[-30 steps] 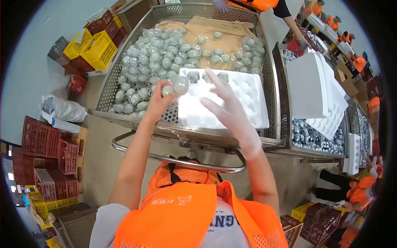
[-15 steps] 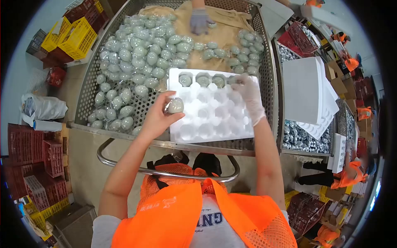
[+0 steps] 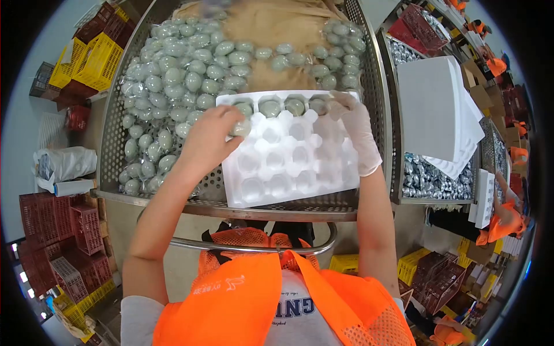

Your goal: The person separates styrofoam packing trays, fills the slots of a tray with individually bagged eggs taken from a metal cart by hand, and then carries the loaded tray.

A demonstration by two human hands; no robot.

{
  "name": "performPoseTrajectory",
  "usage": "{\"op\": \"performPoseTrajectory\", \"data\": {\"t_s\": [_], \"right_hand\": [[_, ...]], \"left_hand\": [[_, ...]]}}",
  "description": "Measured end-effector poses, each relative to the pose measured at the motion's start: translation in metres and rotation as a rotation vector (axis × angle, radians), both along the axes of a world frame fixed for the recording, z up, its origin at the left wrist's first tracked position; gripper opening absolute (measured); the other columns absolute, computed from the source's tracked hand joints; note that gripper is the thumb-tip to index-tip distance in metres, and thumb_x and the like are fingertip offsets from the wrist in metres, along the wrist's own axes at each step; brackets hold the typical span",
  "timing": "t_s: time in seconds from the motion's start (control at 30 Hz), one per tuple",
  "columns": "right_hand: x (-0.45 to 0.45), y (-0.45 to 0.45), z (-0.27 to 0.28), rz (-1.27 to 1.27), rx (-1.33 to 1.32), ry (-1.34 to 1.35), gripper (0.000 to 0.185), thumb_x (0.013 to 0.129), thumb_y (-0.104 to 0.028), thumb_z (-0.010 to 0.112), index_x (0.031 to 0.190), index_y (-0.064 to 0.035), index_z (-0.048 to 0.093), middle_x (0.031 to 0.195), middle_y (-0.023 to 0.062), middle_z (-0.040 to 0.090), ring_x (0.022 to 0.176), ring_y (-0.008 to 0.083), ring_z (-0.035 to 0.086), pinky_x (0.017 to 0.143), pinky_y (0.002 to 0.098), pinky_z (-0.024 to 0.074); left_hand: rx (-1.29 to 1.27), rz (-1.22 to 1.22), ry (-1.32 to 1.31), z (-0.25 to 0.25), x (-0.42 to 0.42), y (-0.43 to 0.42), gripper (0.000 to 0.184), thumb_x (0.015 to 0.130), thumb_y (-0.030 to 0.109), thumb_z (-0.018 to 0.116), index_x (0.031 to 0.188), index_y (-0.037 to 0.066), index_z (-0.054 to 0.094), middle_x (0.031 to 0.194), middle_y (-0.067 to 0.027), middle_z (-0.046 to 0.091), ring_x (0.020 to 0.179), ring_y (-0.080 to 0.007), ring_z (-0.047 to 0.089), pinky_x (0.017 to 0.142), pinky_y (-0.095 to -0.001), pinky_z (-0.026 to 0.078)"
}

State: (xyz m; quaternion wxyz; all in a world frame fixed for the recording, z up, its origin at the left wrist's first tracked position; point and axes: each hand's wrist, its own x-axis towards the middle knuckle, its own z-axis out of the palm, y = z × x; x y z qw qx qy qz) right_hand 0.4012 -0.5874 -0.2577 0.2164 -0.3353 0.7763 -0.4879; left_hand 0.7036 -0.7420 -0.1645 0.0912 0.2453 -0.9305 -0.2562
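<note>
A white foam egg tray (image 3: 265, 184) rests at the front of the perforated metal bin, slightly turned. Several grey-green eggs (image 3: 294, 106) sit along its far row; the nearer rows hold none. My bare left hand (image 3: 209, 138) grips a plastic-wrapped egg (image 3: 241, 128) over the tray's left side, just below the row's first egg. My right hand (image 3: 356, 132), in a thin whitish glove, curls its fingers at the tray's far right corner; what they hold, if anything, is hidden. A big heap of wrapped eggs (image 3: 173, 75) lies to the left.
More eggs (image 3: 340, 57) lie at the bin's far right on tan cloth (image 3: 277, 29). The bin's metal rim (image 3: 277, 214) runs before me. Right of it, white foam sheets (image 3: 430, 109) lie over another bin of shiny wrapped items (image 3: 433, 181). People in orange vests stand farther right.
My right hand has shifted to the tray's far right corner, uncovering another egg in the far row. The tray has turned slightly. Another person's gloved hand at the back has mostly left view.
</note>
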Motion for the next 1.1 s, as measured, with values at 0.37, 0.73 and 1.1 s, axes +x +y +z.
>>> {"op": "performPoseTrajectory", "data": {"t_s": [0.37, 0.73, 1.1], "right_hand": [[-0.051, -0.068, 0.0, -0.055, 0.309, 0.384, 0.048, 0.077, -0.036, 0.073, 0.112, -0.0044, 0.068, 0.104, 0.0162, 0.07, 0.099, 0.0259, 0.067, 0.086, 0.0337, 0.0501], [-0.065, -0.091, -0.006, -0.163, 0.404, 0.421, 0.044, 0.077, -0.031, 0.064, 0.115, -0.0089, 0.07, 0.107, 0.0179, 0.069, 0.102, 0.033, 0.067, 0.087, 0.0366, 0.0521], [0.001, 0.044, 0.074, 0.176, 0.189, -0.154, 0.033, 0.075, -0.01, 0.076, 0.104, -0.0001, 0.066, 0.093, 0.0068, 0.068, 0.088, 0.0143, 0.064, 0.079, 0.0279, 0.0505]], "left_hand": [[-0.387, -0.29, -0.062, -0.049, -0.019, 0.001, 0.028, 0.073, 0.003, 0.066, 0.1, 0.006, 0.063, 0.096, -0.0083, 0.059, 0.098, -0.0269, 0.055, 0.087, -0.0394, 0.046], [-0.231, 0.033, -0.009, -0.053, -0.007, 0.01, 0.031, 0.073, 0.011, 0.076, 0.101, 0.009, 0.063, 0.097, -0.006, 0.057, 0.098, -0.0284, 0.054, 0.087, -0.0428, 0.041], [-0.071, -0.319, 0.358, -0.057, -0.129, 0.015, 0.037, 0.076, 0.011, 0.073, 0.112, 0.006, 0.064, 0.106, -0.0109, 0.061, 0.104, -0.0318, 0.057, 0.086, -0.0427, 0.046]]}}
